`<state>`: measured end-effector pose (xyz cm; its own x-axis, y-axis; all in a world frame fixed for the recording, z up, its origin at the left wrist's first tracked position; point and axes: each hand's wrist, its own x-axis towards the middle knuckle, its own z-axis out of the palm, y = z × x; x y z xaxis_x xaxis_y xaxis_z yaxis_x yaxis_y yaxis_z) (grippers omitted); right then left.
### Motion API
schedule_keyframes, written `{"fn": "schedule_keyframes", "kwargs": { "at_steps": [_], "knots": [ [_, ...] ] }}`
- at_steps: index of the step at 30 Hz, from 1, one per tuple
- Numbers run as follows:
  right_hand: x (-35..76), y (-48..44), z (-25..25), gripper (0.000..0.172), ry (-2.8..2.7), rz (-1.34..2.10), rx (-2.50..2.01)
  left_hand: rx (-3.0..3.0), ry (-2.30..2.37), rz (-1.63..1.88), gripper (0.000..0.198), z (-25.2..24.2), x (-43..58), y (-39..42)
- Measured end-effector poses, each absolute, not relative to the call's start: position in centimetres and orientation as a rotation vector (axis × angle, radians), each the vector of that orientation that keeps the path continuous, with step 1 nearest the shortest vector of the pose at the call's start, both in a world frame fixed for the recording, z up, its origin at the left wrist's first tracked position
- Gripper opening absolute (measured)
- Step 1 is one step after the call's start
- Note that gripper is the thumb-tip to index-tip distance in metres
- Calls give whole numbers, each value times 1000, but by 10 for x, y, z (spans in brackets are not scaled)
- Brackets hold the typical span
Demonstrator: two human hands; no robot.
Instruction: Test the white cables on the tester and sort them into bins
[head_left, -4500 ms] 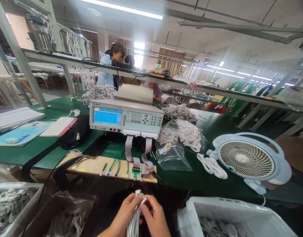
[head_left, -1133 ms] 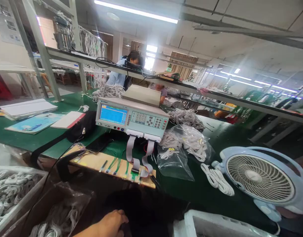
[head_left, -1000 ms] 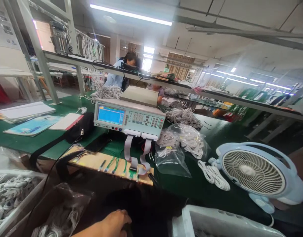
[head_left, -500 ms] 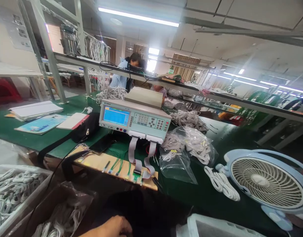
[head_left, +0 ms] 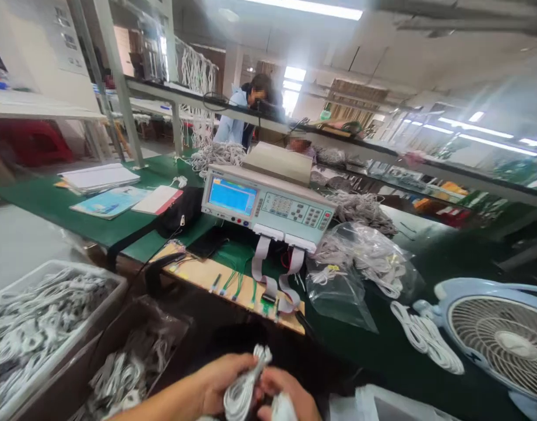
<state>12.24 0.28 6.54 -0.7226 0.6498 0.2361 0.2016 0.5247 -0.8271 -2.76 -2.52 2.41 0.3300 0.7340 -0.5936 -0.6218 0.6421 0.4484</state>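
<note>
My left hand (head_left: 222,383) and my right hand (head_left: 292,389) are close together at the bottom of the view. Between them is a coiled white cable bundle (head_left: 242,392), its narrow end pointing up. The left hand's fingers close on the bundle from the left. The right hand's bent fingers press against its other side, and more white cable (head_left: 283,406) shows below that hand. Part of the bundle is cut off by the lower edge. Ahead, a tester (head_left: 272,204) with a lit blue screen stands on the green table, ribbon cables running down to a wooden board (head_left: 198,275).
A white bin (head_left: 119,286) of cable bundles and a cardboard box (head_left: 180,345) with more stand at left. To the right are bagged cables (head_left: 342,292), a loose white cable bundle (head_left: 426,339), a blue fan (head_left: 509,345) and a pale crate (head_left: 382,403). A person (head_left: 233,117) is behind the shelf.
The view has swung left and down. My left hand has moved right, the right hand has come into view, and the white cable bundle now shows between them.
</note>
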Motion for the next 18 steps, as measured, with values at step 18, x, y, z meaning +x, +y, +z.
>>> {"fn": "schedule_keyframes", "kwargs": {
  "at_steps": [18],
  "knots": [
    [114, 13, 53, 35, -1508, 1426, -1362, 616, 1023, 1158, 39, 45, -26, -29]
  ]
}}
